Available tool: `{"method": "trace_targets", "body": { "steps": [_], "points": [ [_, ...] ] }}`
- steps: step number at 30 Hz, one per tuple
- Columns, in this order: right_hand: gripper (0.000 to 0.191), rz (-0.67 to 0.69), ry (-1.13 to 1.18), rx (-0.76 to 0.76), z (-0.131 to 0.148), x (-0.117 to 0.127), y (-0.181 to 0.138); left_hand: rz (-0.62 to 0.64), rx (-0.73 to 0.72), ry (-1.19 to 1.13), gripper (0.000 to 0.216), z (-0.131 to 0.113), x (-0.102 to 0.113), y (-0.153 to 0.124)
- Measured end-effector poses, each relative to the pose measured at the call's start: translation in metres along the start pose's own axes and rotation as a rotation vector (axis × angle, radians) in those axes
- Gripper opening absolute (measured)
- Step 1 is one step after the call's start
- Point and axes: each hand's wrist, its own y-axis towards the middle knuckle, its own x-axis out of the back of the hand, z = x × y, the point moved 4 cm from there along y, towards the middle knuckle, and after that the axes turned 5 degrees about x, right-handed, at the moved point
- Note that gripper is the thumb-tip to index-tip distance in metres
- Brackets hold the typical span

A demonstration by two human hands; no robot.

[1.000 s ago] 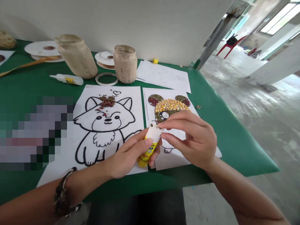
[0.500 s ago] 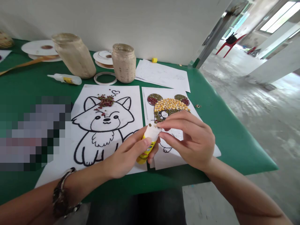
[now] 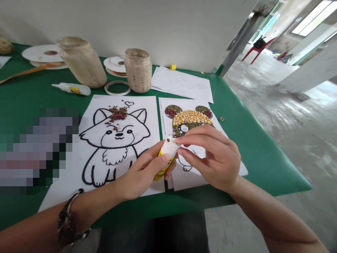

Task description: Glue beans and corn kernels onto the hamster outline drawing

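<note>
My left hand [image 3: 142, 174] is wrapped round a yellow glue stick [image 3: 165, 160] with a white top, held tilted over the table's near edge. My right hand [image 3: 210, 154] pinches at the stick's white tip with thumb and forefinger; a small dark seed sits on that tip. Both hands hover over the lower part of a bear drawing [image 3: 189, 117] whose head is filled with yellow corn kernels, green beans and red beans. To its left lies a cat outline drawing [image 3: 116, 137] with a patch of red beans on its forehead.
On the green table [image 3: 250, 147] stand two pale jars [image 3: 138, 70], tape rolls [image 3: 117, 88], a small glue bottle [image 3: 71, 88] and loose white sheets [image 3: 184, 84]. A blurred patch covers the left. The table's right edge drops to a concrete floor with a red chair [image 3: 259, 47] far off.
Almost nothing differs; my hands and the glue stick have shifted a little up and left in view, with the same grip.
</note>
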Motion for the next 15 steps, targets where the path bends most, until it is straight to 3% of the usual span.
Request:
{"method": "trace_targets", "body": {
  "steps": [15],
  "points": [
    [0.008,-0.009,-0.033,-0.007,0.0008,0.0014,-0.001,-0.047,0.036,0.046,0.017,-0.0019,0.0008,0.001]
  ]
}}
